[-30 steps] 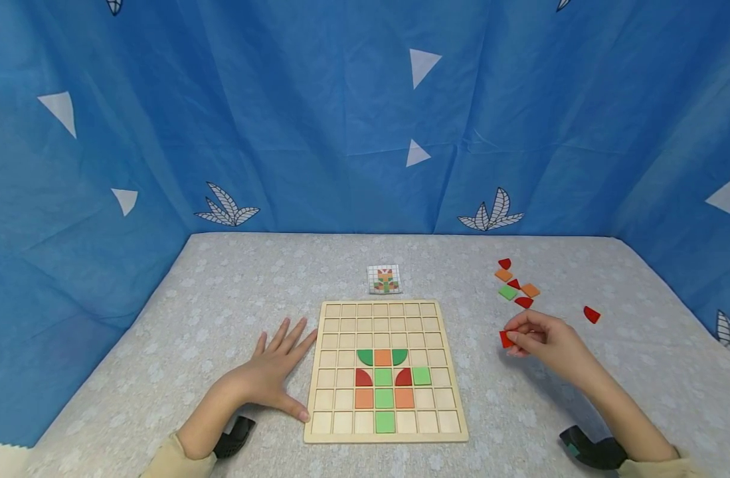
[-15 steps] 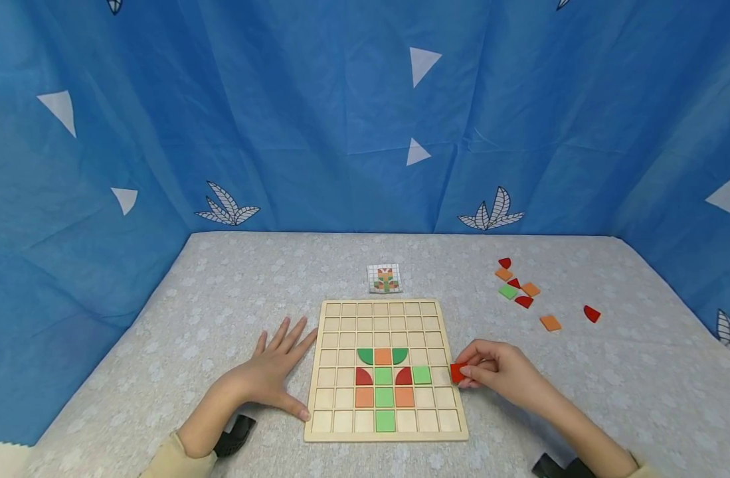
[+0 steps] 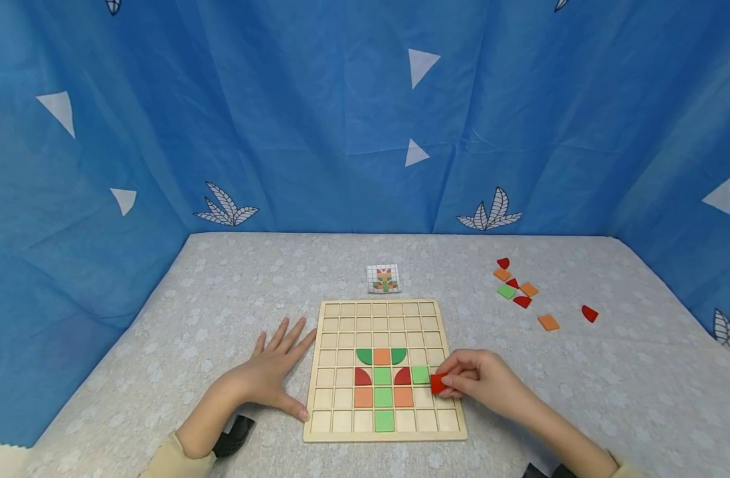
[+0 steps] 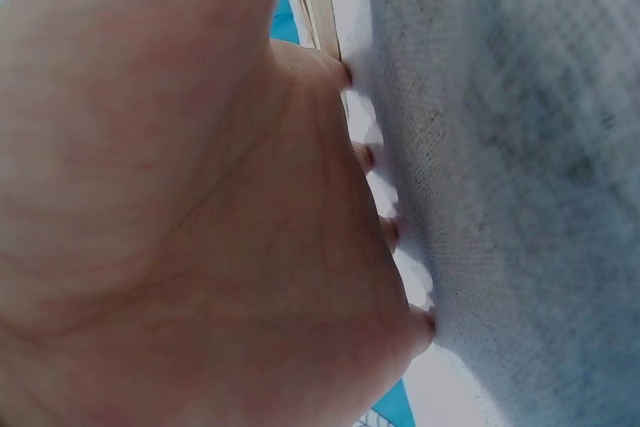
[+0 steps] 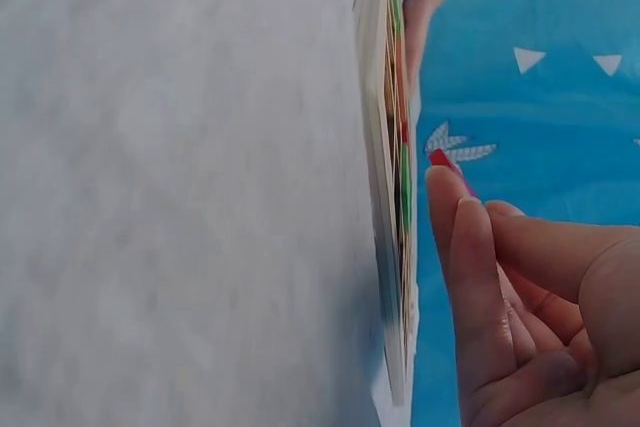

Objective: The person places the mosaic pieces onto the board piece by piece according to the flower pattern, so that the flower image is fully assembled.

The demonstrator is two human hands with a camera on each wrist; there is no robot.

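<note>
A wooden grid board [image 3: 331, 309] lies on the table, with green, orange and red tiles set in its middle and lower cells. My right hand [image 3: 481, 378] pinches a red tile [image 3: 438, 384] between thumb and fingertips over the board's right side, just right of a light green square tile [image 3: 420, 375]. In the right wrist view, the red tile [image 5: 440, 158] shows at the fingertips, apart from the board; its full outline is partly hidden by the fingers. My left hand [image 3: 268, 375] rests with spread fingers on the table, its thumb and index fingertips at the board's left edge.
A small pattern card [image 3: 383, 279] lies behind the board. Loose tiles lie at the back right, among them an orange square [image 3: 548, 322], a light green square [image 3: 506, 291] and a red rounded piece [image 3: 589, 313]. A blue curtain [image 3: 317, 119] hangs behind the table.
My right hand has moved left from beside the loose tiles to over the board, carrying the red tile. An orange square tile has come into view where it was. My left hand stays put.
</note>
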